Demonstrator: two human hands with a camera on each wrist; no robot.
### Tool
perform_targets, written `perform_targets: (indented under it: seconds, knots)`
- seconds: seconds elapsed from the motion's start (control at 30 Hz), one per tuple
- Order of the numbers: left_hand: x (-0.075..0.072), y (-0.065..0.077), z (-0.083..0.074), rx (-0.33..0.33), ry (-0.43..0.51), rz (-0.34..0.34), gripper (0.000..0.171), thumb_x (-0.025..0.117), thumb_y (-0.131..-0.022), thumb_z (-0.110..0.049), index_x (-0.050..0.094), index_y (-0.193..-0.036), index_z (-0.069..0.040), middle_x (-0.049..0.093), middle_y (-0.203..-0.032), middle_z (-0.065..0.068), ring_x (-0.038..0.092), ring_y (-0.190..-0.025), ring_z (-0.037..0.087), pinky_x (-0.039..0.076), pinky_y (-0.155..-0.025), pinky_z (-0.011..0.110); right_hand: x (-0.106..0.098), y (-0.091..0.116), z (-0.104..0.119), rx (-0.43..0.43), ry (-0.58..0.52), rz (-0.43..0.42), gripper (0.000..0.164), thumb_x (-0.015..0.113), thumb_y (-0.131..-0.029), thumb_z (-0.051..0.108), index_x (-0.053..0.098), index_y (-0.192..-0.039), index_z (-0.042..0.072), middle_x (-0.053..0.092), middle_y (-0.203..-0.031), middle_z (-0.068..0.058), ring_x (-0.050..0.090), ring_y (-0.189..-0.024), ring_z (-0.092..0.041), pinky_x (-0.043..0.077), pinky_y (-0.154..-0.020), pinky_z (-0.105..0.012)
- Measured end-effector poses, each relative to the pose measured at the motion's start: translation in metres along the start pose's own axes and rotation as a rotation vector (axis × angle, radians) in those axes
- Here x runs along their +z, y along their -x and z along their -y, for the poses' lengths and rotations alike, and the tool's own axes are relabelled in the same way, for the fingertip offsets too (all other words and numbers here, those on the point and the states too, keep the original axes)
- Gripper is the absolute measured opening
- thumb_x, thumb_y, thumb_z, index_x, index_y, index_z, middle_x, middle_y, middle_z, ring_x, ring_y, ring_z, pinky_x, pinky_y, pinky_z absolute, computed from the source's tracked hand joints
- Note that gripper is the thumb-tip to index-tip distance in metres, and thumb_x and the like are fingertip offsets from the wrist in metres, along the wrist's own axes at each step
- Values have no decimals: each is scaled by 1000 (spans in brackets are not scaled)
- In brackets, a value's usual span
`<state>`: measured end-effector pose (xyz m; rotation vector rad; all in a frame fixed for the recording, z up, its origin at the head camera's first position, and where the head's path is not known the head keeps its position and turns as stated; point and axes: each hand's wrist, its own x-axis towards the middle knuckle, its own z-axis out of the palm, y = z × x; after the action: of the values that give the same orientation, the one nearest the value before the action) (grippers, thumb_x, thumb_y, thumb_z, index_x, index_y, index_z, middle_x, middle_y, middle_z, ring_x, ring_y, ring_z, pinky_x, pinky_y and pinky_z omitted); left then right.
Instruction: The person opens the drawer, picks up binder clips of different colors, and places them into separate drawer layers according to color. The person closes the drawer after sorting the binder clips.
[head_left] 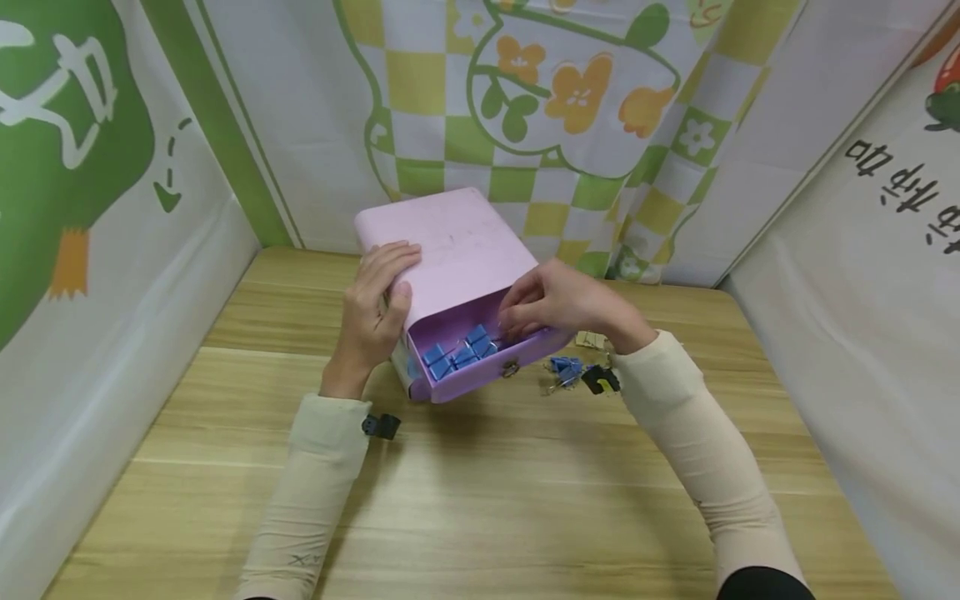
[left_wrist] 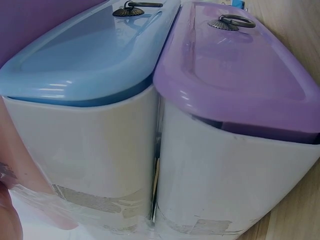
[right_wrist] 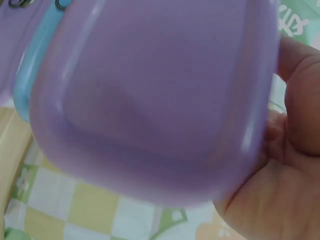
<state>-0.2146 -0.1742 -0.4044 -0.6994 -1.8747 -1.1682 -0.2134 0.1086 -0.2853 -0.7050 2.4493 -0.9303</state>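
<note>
A pink box [head_left: 457, 242] with rounded corners stands on the table, its purple top drawer [head_left: 480, 379] pulled out. Several blue binder clips [head_left: 467, 348] lie inside that drawer. My left hand [head_left: 375, 312] rests on the box's left edge, fingertips and thumb lying on the pink top. Over the drawer's right part, my right hand [head_left: 551, 300] reaches in with bent fingers, thumb and forefinger close together; I cannot tell whether a clip is between them. In the left wrist view, a blue drawer [left_wrist: 85, 55] and another purple drawer [left_wrist: 240, 65] are closed, with ring pulls.
Right of the box, blue binder clips [head_left: 566, 369], a black binder clip [head_left: 602, 380] and a cream clip [head_left: 591, 340] lie on the wooden table [head_left: 480, 500]. A printed checkered curtain [head_left: 420, 83] hangs behind the box, and white printed sheets flank both sides.
</note>
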Motion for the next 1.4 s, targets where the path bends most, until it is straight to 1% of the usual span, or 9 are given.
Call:
perform_targets:
  seconds: [0.27,0.47,0.63,0.77,0.87,0.97,1.13,1.33,1.4]
  knots:
    - [0,-2,1,3,3,-11,47,47,-97,-27,73,-127,-1,73,-134,17,61,-137,33,31,-132,50,-17,23,2,55,-113,-159,24,75,-98,20,79,-114,3,83,-98,-10,81,-95,-32,67,-87,-41]
    - [1,-2,1,2,8,-19,47,47,-96,-26,73,-126,-1,73,-134,17,61,-136,33,32,-132,51,-22,45,-1,23,-176,-261,24,74,-98,17,77,-114,-1,82,-100,-13,81,-94,-33,68,-84,-40]
    - [1,-1,1,1,6,-20,47,47,-97,-26,73,-126,-1,73,-134,17,61,-136,33,31,-132,51,-21,64,-6,2,-126,-283,25,72,-99,19,78,-115,1,83,-102,-10,82,-92,-27,68,-81,-34]
    - [1,-1,0,-1,2,-17,47,46,-97,-26,73,-126,-1,73,-134,17,61,-137,33,31,-132,51,-18,82,-9,28,-72,-264,26,72,-100,29,80,-114,8,84,-99,-5,70,-59,-15,57,-49,-27]
    - [1,-1,0,-3,4,-19,47,47,-96,-25,73,-126,-1,73,-134,17,61,-136,33,31,-132,52,-14,90,-15,57,-62,-255,25,72,-99,33,80,-113,14,84,-95,-4,53,-44,-13,42,-36,-29]
    - [1,-1,0,-4,5,-17,47,47,-96,-26,73,-126,-1,73,-134,17,61,-137,33,31,-132,52,-7,93,-26,74,-83,-256,24,73,-99,30,80,-113,12,84,-97,-8,66,-55,-10,51,-45,-25]
    - [1,-1,0,-4,0,-14,47,47,-96,-27,73,-126,-1,73,-134,16,61,-136,33,31,-132,52,11,90,-50,97,-58,-273,22,74,-98,21,80,-109,4,83,-97,-11,80,-82,-15,66,-74,-27]
    - [1,0,0,-4,2,-14,47,46,-97,-27,74,-126,-1,73,-134,16,61,-136,34,31,-132,52,36,82,-72,162,114,-299,20,74,-96,21,82,-100,4,82,-86,-6,75,-73,-11,62,-66,-30]
    - [2,0,0,-4,5,-16,47,47,-96,-27,74,-126,-2,73,-134,17,61,-136,34,31,-132,52,43,78,-80,186,146,-298,20,74,-95,21,82,-98,3,81,-83,-4,74,-71,-11,61,-72,-31]
